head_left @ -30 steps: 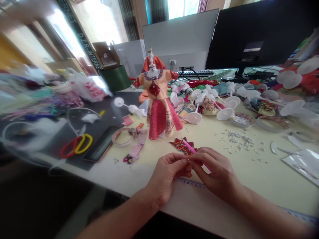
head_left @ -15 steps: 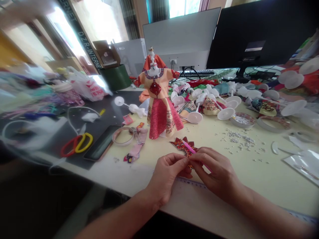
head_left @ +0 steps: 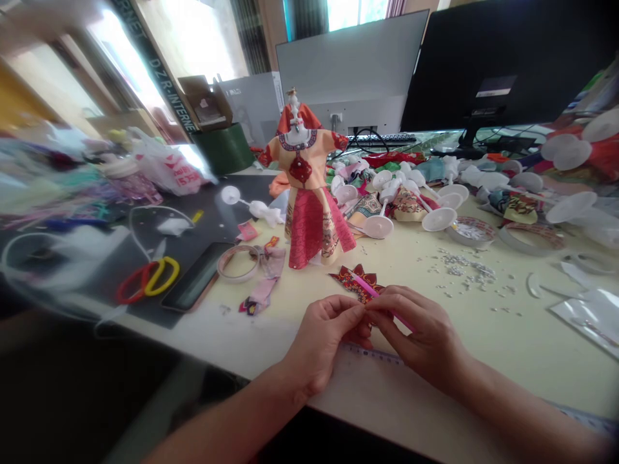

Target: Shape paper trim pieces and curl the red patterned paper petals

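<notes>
My right hand [head_left: 420, 332] is closed, with a pink pen-like stick [head_left: 363, 284] held between its fingers and pointing away to the left. The thumb and fingers of my left hand [head_left: 323, 348] are pinched together, meeting the right fingertips. Whatever lies in that pinch is too small or hidden to make out. Just beyond and partly under the hands is a dark red patterned fabric piece [head_left: 356, 278] with a pointed, scalloped edge. A ruler strip [head_left: 374, 355] shows on the table below the fingers.
A small dress on a doll form [head_left: 307, 171] stands ahead. Scissors [head_left: 149, 280], a phone [head_left: 198, 277] and a tape roll [head_left: 238, 263] are at left. Scattered rhinestones [head_left: 467, 267], tape rings and white doll stands [head_left: 378, 227] lie at right, before two monitors [head_left: 488, 71].
Both hands stay pinched together in nearly the same place. The pink stick's tip has shifted slightly left, and the left hand's lower fingers have moved a little.
</notes>
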Available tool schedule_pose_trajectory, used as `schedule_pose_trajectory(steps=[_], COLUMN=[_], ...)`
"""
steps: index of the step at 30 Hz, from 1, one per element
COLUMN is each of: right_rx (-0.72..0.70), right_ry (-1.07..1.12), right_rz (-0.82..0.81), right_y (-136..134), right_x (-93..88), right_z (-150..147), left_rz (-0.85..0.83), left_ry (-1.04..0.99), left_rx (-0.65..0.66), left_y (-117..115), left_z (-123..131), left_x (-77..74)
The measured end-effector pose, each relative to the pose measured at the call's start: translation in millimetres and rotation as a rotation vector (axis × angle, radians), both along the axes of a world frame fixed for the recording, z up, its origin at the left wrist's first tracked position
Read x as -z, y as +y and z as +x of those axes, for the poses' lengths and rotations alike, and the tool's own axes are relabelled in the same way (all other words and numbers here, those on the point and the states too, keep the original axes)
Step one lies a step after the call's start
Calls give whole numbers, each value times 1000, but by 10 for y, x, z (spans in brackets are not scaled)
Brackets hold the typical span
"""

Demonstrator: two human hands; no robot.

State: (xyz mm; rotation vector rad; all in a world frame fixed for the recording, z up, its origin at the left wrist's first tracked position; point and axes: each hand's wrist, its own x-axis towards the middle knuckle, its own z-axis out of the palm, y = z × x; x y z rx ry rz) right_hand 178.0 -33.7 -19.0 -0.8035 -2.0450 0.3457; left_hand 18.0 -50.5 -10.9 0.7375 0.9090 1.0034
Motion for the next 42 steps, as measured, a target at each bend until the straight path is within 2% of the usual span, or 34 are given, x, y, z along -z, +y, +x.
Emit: schedule_pose_trajectory(steps=[6,16,29,42], right_rx=[-2,0,25,49], right_ry=[-5,-32,-8,57], right_rz=[19,52,19,-27], right_y=[1,0,0,-10], right_x=[-13,-24,-18,-23], right_z=[-3,-6,-14,-17], left_rz=[5,-3,-32,-102], left_ry=[-42,8,-19,-156], left_rx=[-35,-32,-54,-23], left_y=[-5,-25,-38,-4], left_z=[-2,31,36,-8], left_x=[-15,-9,13,-22])
